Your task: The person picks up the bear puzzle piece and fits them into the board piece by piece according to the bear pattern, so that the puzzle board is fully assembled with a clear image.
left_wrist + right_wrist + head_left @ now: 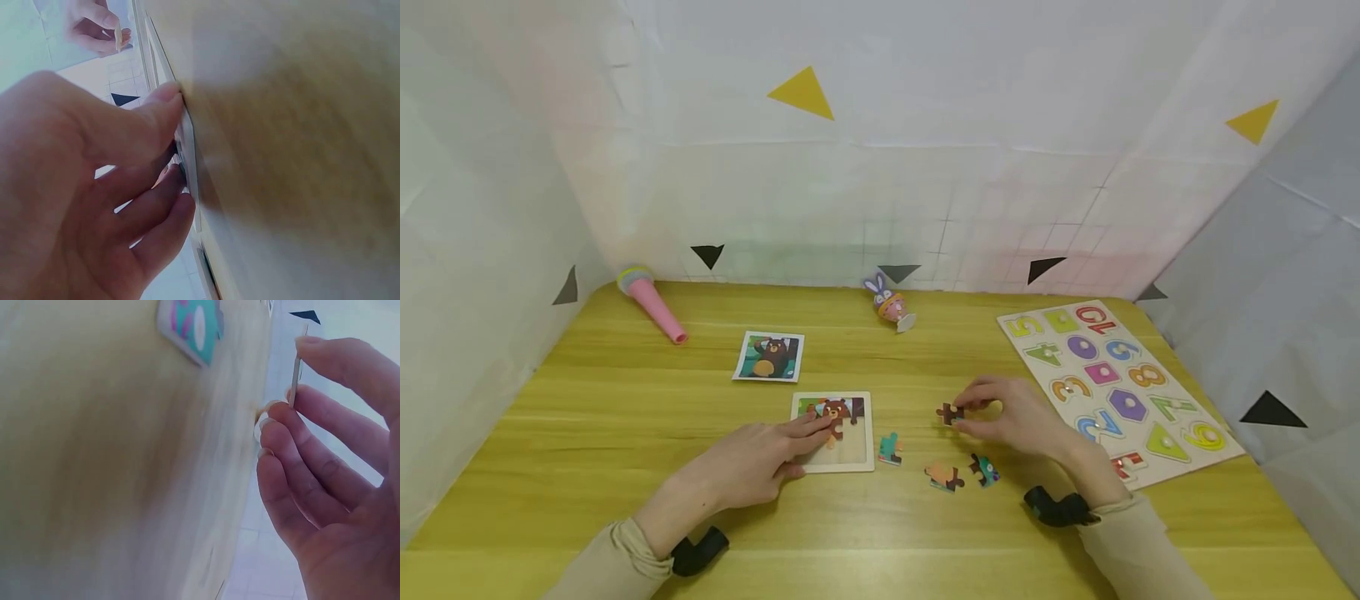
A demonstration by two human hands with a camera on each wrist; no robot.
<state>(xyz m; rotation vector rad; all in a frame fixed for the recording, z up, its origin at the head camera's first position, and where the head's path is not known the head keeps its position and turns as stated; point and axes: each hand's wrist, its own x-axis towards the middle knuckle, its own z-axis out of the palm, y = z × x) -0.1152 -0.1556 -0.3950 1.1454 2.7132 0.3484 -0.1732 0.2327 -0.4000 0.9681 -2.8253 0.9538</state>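
Note:
In the head view my left hand (pixel 752 462) rests on a square wooden puzzle tray (pixel 850 467), its fingers extended over the partly filled bear picture (pixel 836 408). The left wrist view has the thumb (pixel 164 94) at the tray's rim. My right hand (pixel 1011 415) pinches a dark brown jigsaw piece (pixel 950 414) between thumb and fingers, held up to the right of the tray. In the right wrist view that piece (pixel 295 378) appears edge-on. Loose on the table lie a teal piece (pixel 890 448), an orange-and-brown piece (pixel 942 476) and a teal-and-dark piece (pixel 984 471).
Behind the tray lies a bear picture card (pixel 770 357). A pink toy microphone (pixel 655 307) is at the back left, and a rabbit toy (pixel 889 303) at the back middle. A number-and-shape board (pixel 1120 392) lies on the right. White sheeting encloses the wooden table.

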